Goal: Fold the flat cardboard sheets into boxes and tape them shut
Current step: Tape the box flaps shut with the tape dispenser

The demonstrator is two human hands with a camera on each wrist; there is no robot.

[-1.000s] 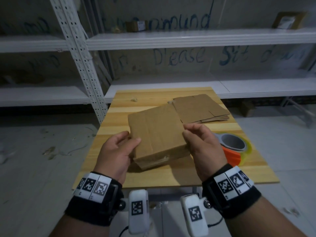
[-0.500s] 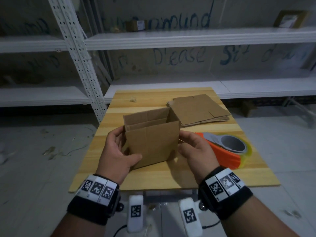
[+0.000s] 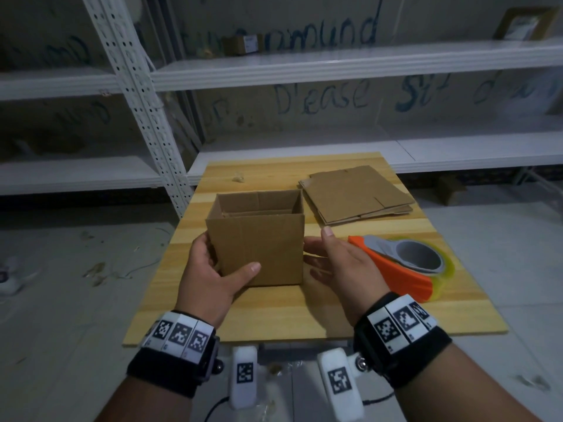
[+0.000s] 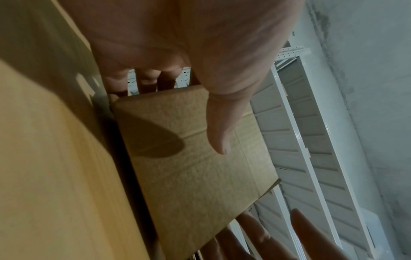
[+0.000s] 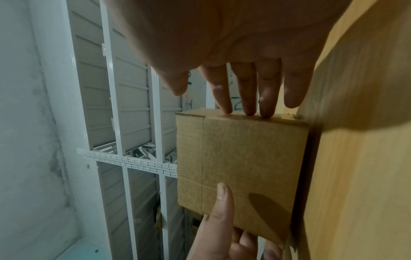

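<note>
Open-topped box stands upright between the two hands, mouth facing up.

The table [image 3: 304,312] carries the box [image 3: 259,248]; the left hand [image 3: 210,275] grips its left near corner, thumb across the front wall, while the right hand [image 3: 341,269], fingers straight, touches its right wall. The tape dispenser [image 3: 402,263] lies just outside the right hand, the nearer one.
</note>
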